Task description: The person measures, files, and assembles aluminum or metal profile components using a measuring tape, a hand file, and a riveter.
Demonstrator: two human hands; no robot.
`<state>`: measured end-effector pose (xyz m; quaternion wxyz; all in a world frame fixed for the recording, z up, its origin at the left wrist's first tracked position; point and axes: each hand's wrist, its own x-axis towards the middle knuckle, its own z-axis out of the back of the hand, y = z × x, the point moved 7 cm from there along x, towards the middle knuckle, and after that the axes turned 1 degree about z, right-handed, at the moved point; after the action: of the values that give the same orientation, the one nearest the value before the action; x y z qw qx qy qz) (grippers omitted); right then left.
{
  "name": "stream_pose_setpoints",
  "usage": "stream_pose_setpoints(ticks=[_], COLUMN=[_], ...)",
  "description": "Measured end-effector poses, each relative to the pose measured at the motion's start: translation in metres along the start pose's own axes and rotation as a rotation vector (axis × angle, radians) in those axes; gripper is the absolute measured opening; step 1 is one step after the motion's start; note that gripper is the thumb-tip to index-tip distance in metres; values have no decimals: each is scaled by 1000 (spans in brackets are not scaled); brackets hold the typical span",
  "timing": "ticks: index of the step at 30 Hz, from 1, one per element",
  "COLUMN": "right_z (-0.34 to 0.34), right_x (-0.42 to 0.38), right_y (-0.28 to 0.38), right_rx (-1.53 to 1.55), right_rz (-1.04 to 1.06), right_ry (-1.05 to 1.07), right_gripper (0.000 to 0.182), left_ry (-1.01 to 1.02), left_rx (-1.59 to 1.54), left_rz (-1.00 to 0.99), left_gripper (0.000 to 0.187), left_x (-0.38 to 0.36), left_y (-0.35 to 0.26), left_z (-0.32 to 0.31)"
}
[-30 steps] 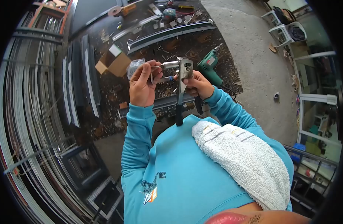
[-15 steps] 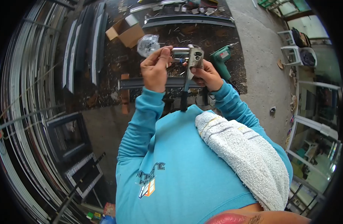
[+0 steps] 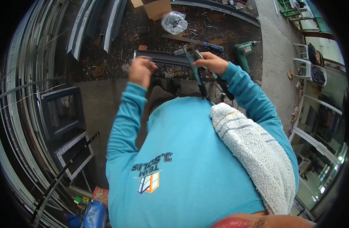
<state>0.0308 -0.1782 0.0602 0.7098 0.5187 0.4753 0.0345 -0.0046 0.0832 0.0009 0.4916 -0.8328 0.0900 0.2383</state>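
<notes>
My right hand (image 3: 212, 64) is closed around a hand riveter (image 3: 193, 62). Its metal head points toward the left, and its two dark-gripped handles hang apart toward my shirt. Left of the riveter, my left hand (image 3: 141, 71) is raised with its fingers curled together. Motion blurs it, and what its fingertips hold, if anything, cannot be made out. Beneath both hands a dark grey metal profile (image 3: 163, 57) lies along the near edge of the bench. Just beyond the riveter lies a flat file with a blue handle (image 3: 214, 46).
A green power drill (image 3: 243, 53) lies at the right of the dark workbench (image 3: 220, 34). Farther back are a clear plastic bag of small parts (image 3: 174, 22), a cardboard box (image 3: 157, 9) and another long profile (image 3: 216, 8). Long profiles stand along the left; a white towel (image 3: 254, 152) hangs over my shoulder.
My left hand has drawn away from the riveter's head, to the left and nearer me. The riveter's handles have spread wider in my right hand. The view has shifted, uncovering the file.
</notes>
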Motion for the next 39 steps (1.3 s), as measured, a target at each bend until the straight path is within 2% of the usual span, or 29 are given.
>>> stream_pose_setpoints(ticks=[1, 2, 3, 4, 7, 8, 11, 15, 16, 23, 26, 29, 32, 39], right_z=[-8, -16, -22, -22, -41, -51, -61, -72, -77, -83, -81, -81, -82, -81], right_x=[6, 12, 19, 26, 31, 26, 54, 101, 106, 114, 116, 117, 114, 117], right_y=[-4, -5, -8, -22, 7, 31, 53, 51, 53, 54, 52, 52, 55, 55], right_rx=[47, 91, 135, 40, -329, -459, -576, -579, -583, -590, -560, -534, -523, -544], right_rz=[-18, -34, -48, -108, 201, 246, 154, 199, 156, 128, 119, 113, 97, 103], right_ry=[6, 11, 15, 8, -4, -60, -133, -184, -161, -184, -195, -199, -191, -194], right_gripper=[28, 28, 29, 32, 36, 39, 41, 44, 43, 43, 42, 41, 41, 40], left_ry=[-150, -259, -283, -353, -445, -438, -440, -391, -375, -197, -161, -178, -170, -166], left_rx=[-206, -176, -79, 109, 672, 648, 943, 983, 987, 1005, 1025, 1023, 886, 758], left_rz=[36, -77, -142, -269, -434, -426, -451, -418, -388, -261, -279, -197, -150, -184], left_gripper=[19, 14, 14, 14, 14, 13, 15, 14, 14, 21, 27, 31, 28, 28], left_x=[20, 28, 38, 58, 70, 72, 72, 73, 71, 73, 76, 85, 91, 91], left_y=[1, -11, -19, -16, -34, -33, -35, -38, -40, -41, -34, -26, -20, -14], left_z=[39, 59, 73, 99, 104, 100, 87, 85, 83, 70, 63, 68, 75, 74])
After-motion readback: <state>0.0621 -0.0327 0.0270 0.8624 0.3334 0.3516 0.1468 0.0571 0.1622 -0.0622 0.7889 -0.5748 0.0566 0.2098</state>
